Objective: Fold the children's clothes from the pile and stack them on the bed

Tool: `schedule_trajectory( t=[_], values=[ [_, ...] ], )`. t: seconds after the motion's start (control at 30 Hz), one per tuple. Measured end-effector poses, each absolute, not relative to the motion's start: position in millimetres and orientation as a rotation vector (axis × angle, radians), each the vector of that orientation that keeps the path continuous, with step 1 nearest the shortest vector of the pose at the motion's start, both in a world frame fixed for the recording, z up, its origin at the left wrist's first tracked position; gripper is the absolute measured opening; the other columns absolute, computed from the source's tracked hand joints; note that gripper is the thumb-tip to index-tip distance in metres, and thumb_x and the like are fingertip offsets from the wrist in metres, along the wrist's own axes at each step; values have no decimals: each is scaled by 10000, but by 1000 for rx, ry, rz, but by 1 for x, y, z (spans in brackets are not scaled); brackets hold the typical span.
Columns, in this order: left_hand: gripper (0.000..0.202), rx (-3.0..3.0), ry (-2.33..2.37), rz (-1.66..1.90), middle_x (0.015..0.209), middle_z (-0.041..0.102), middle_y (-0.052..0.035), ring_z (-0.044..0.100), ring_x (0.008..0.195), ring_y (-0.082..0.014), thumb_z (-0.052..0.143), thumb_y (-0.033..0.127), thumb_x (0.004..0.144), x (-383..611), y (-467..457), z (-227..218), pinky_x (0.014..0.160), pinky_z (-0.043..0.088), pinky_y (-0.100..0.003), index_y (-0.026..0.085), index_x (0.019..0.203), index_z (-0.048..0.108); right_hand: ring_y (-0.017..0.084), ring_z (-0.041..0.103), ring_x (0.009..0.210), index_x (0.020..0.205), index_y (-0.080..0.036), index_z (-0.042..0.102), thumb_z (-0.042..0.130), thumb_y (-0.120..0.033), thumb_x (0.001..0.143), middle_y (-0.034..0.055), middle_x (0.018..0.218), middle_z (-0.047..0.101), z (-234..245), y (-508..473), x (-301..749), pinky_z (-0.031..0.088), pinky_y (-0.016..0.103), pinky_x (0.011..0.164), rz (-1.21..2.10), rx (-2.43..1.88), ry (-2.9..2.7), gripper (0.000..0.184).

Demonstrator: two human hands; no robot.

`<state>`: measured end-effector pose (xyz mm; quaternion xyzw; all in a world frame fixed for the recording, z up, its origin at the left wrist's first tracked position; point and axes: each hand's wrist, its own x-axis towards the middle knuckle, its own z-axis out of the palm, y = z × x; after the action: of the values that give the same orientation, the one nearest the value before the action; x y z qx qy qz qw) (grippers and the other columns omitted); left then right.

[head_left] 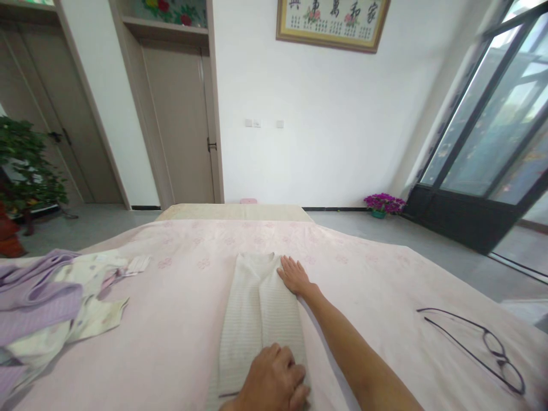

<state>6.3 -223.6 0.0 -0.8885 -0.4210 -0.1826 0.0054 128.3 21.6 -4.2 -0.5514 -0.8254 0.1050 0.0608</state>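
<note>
- With room across pink sheet [171, 319], between clothes pile [55, 305] and glasses [499, 354]
- With right hand [295, 276] flat at edge of garment [244, 319]
- With left hand [276, 378] curled there; cannot tell if pinching

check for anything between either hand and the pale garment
Nothing visible stands in the way: the right hand lies at the far right corner of the pale garment, and the left hand is over its near part. The glasses and clothes pile lie off to either side.

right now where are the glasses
In the head view, the glasses lie at the lower right on the pink cloth, to the right of the person's right forearm.
</note>
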Motion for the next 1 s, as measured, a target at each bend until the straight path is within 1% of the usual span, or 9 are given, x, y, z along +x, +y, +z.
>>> schedule_trajectory(
  t=[0.07,0.13,0.2,0.3,0.47,0.63,0.7,0.87,1.0],
  values=[
    [195,-2743,-1474,-645,831,672,-13,604,830,-181,499,313,954,3,-213,22,793,463,-329,235,854,647,212,58,1491,1560,-150,134,159,-520,989,65,1618,113,-8,24,129,18,409,1185,273,-1702,-2546,681],
    [241,-2630,-1627,-721,1085,691,-37,598,1045,-197,450,317,974,-2,-196,39,949,443,-359,241,1086,650,208,57,1491,1561,-156,128,138,-534,988,60,1617,113,-10,25,130,16,412,1186,251,-1690,-2538,686],
    [436,-2559,-1673,-674,1403,542,-80,429,1332,-260,438,440,964,-8,-176,42,1115,321,-443,220,1323,549,203,56,1491,1561,-168,135,144,-535,990,54,1616,122,-12,24,130,8,415,1187,251,-1671,-2514,679],
    [653,-2472,-1875,-460,1551,345,-131,239,1449,-335,425,567,921,-21,-151,25,1173,176,-547,169,1438,449,208,70,1490,1553,-183,187,220,-535,986,54,1610,160,-13,26,131,-4,430,1188,372,-1614,-2426,668],
    [675,-2449,-2011,-319,1594,229,-119,196,1466,-331,364,544,936,-34,-142,-1,1182,136,-553,173,1500,356,202,286,1436,1480,-203,386,296,-437,983,55,1529,384,-10,38,142,160,407,1181,512,-1538,-2275,557],
    [571,-2537,-2003,-436,1555,339,-110,297,1436,-290,451,406,920,-42,-144,10,1186,214,-455,153,1432,468,190,490,1299,1472,-187,402,180,-332,988,78,1441,505,-14,33,160,360,383,1092,518,-1549,-2078,551],
    [490,-2554,-2025,-587,1501,440,-92,389,1390,-235,461,325,917,-48,-139,13,1171,269,-371,158,1370,540,195,452,1333,1470,-207,409,188,-359,992,64,1456,488,-17,24,163,339,396,1111,508,-1522,-2053,548],
    [402,-2214,-2242,-1058,1380,573,-51,490,1296,-154,464,162,884,-82,-111,14,1135,306,-276,198,1256,613,208,248,1451,1440,-255,457,348,-465,980,14,1538,364,-18,3,156,107,442,1195,424,-1369,-2337,516],
    [423,-1820,-2659,-1174,1283,644,-81,596,1176,-166,453,149,880,-119,-78,15,1005,428,-261,171,1285,574,192,278,1437,1436,-262,462,322,-441,997,22,1546,352,-13,-4,151,143,414,1184,300,-1384,-2367,495]
  ],
)
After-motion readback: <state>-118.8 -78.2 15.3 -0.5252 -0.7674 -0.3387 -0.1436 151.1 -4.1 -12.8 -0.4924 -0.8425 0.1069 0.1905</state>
